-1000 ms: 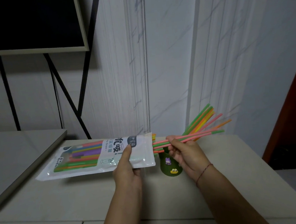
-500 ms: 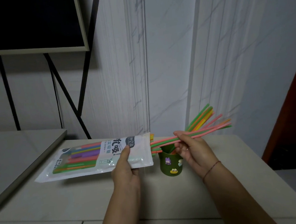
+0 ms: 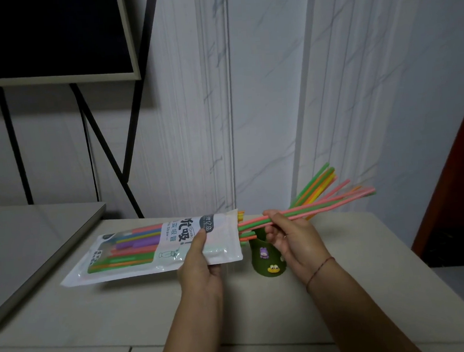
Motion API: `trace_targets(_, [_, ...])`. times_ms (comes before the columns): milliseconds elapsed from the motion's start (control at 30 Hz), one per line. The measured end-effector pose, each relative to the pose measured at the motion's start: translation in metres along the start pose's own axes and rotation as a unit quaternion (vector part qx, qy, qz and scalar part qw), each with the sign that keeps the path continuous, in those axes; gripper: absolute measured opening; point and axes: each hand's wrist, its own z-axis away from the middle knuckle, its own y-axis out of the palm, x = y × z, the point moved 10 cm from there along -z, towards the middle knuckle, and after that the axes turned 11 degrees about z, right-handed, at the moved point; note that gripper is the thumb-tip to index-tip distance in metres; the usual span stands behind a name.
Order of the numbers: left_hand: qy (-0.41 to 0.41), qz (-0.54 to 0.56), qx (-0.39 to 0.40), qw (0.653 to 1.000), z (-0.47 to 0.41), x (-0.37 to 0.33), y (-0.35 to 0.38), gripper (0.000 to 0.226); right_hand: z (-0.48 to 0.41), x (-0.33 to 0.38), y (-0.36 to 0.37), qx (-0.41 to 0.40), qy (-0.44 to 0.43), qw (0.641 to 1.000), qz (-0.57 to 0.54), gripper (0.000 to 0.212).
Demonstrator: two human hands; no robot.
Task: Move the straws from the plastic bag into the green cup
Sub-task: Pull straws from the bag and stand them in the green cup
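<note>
My left hand [image 3: 201, 263] grips the plastic bag [image 3: 137, 251] near its open right end and holds it level above the counter. Coloured straws show through the bag, and a few ends stick out of its mouth. My right hand [image 3: 293, 237] pinches a few pink and green straws [image 3: 323, 206] that point right and slightly up, their left ends just outside the bag's mouth. The green cup [image 3: 268, 258], with small animal figures on it, stands below and behind that hand. Several straws in the cup [image 3: 315, 182] lean to the upper right.
The beige counter [image 3: 368, 262] ends at a front edge close to me and a right edge by a dark red door. A lower grey surface [image 3: 29, 245] lies on the left. A dark screen on a black stand [image 3: 51, 37] rises at the back left.
My right hand has drawn the pinched straws out of the bag to the right and lifted them a little. The bag has stayed almost still in my left hand.
</note>
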Motion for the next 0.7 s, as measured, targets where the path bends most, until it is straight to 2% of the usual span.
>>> trace_targets(200, [0.032, 0.010, -0.017, 0.999, -0.009, -0.021, -0.008, 0.054, -0.005, 0.037, -0.042, -0.074, -0.043, 0.996, 0.035, 0.008])
trace_targets(533, [0.039, 0.026, -0.039, 0.998, -0.021, -0.031, -0.017, 0.054, 0.001, 0.079, -0.097, -0.154, -0.095, 0.981, 0.073, 0.016])
trace_targets(700, [0.040, 0.019, -0.048, 0.998, -0.022, -0.030, -0.018, 0.055, 0.004, 0.097, -0.117, -0.191, -0.125, 0.964, 0.137, 0.015])
